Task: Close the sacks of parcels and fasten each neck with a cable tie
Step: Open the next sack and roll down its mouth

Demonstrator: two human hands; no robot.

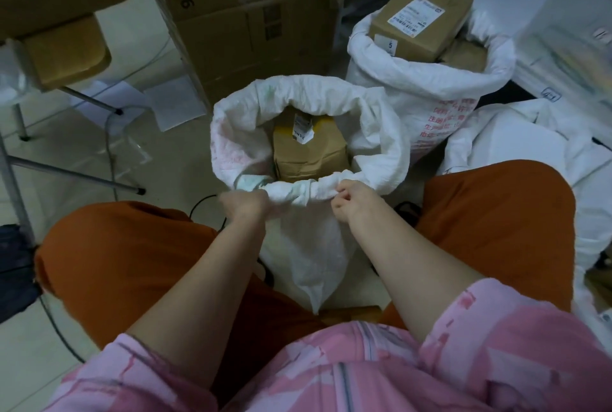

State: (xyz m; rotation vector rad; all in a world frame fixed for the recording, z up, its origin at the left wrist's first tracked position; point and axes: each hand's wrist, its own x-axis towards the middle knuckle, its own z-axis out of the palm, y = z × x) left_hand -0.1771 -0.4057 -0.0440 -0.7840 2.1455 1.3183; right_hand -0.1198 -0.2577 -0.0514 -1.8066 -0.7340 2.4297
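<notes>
Two hands grip the rolled-down near rim of the white woven sack (308, 159) standing between the seated person's knees: left hand (246, 204) and right hand (351, 204) both curled on the cuff. Its mouth gapes over a cardboard parcel (308, 153); the printed sack (433, 87) behind is also open. No neck appears gathered, no cable tie visible; nearly everything remains.

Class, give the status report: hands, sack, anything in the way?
Both hands, left hand and right hand, grip the near sack rim. Mouth open, box inside. No tie seen.

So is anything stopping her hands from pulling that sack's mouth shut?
Nothing visible. The left hand and right hand already grip the near sack's rolled rim; the parcel sits below it. No cable tie shows.
</notes>
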